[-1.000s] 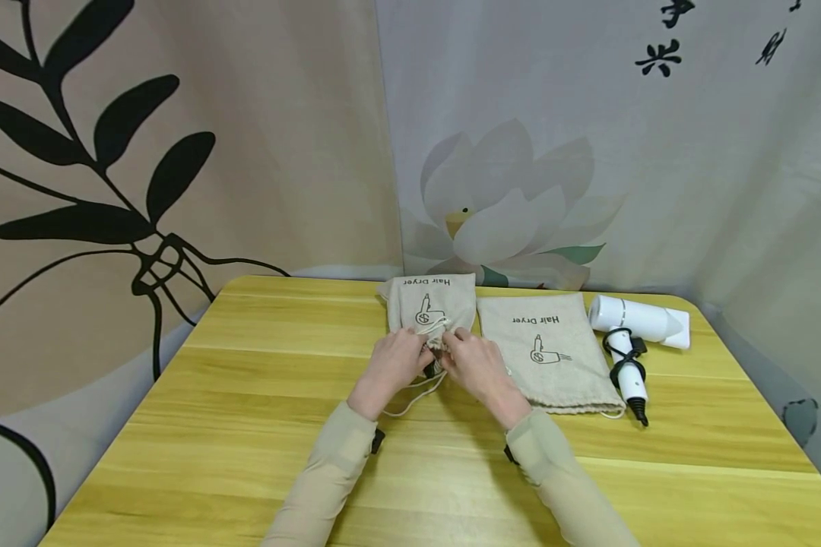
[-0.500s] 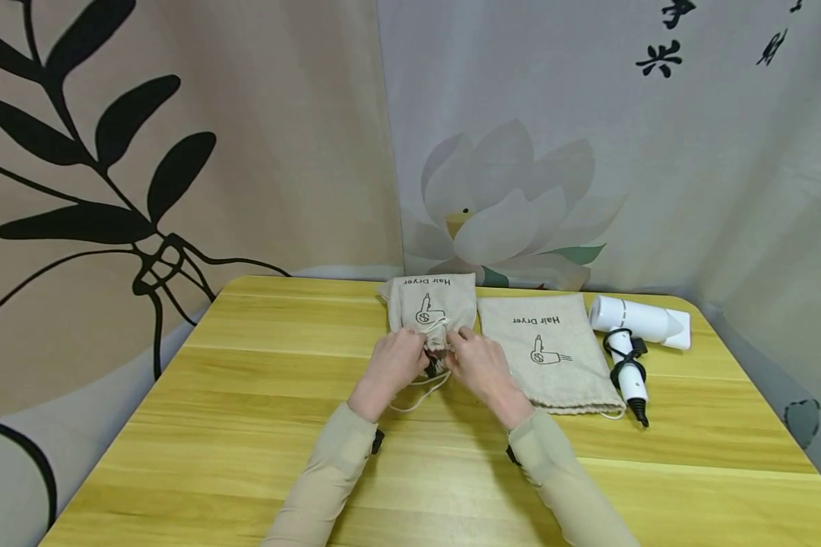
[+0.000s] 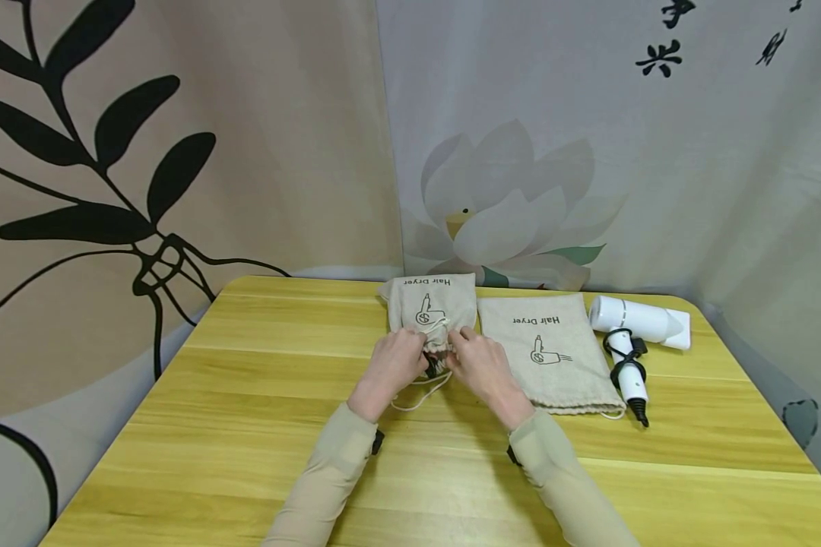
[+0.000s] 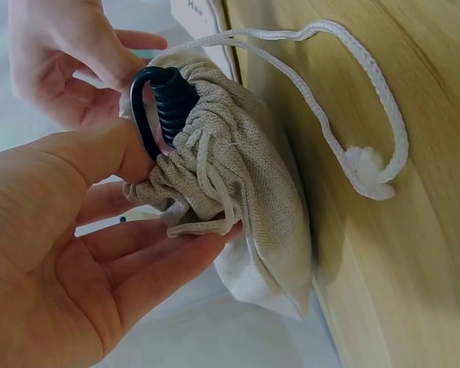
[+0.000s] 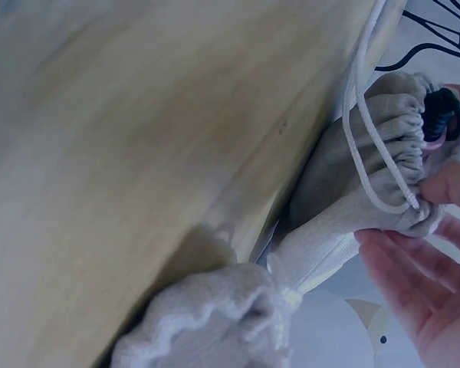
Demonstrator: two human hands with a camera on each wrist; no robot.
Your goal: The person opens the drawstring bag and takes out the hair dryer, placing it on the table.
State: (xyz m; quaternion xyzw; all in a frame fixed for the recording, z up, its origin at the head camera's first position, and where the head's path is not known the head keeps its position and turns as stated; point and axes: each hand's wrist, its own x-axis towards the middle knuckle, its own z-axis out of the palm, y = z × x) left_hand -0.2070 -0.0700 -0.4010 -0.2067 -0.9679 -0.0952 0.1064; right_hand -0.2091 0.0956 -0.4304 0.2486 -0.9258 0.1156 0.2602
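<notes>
A beige drawstring bag printed "Hair Dryer" lies bulging near the table's back edge. Its gathered mouth faces me, and my left hand pinches one side of it. On the other side, thumb and fingers of my right hand pinch the rim. Between the hands, a black ribbed cord sleeve and a loop of black cable stick out of the mouth. The bag's white drawstring trails onto the table, ending in a frayed knot in the left wrist view. What fills the bag is mostly hidden.
Right of the held bag lies a second, flatter "Hair Dryer" bag. Beside that is a white hair dryer with its black cable wound round the handle. Fabric backdrops stand behind the wooden table.
My right hand has shifted slightly to the right, and the gap at the bag's mouth looks a little wider. The drawstring loop below has drawn in somewhat. My left hand has hardly moved.
</notes>
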